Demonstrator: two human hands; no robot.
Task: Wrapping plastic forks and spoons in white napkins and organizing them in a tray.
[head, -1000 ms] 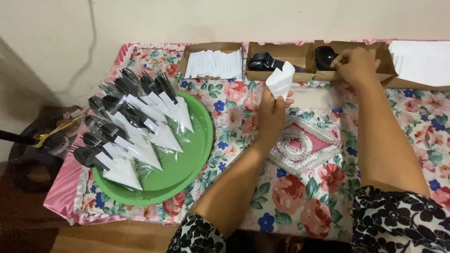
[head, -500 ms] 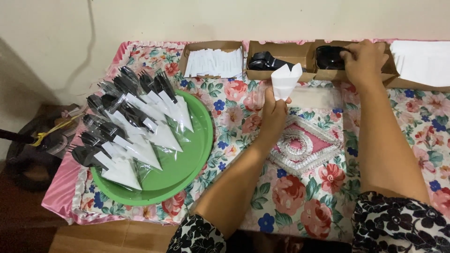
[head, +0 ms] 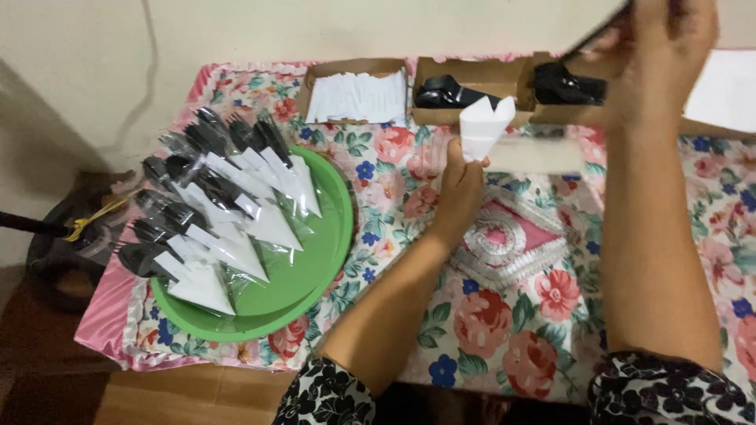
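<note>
Against cream wall [head: 331, 31], floral tablecloth [head: 512, 315], green tray [head: 315, 275]

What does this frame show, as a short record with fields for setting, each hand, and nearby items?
Setting: table with floral cloth, seen from above
Left hand: holds a folded white napkin cone upright
Right hand: raised, pinching a black utensil
Boxes: cardboard box of white napkins; two cardboard boxes of black cutlery
Green plate: piled with wrapped cutlery packs
Other: foil packet by the left forearm
</note>
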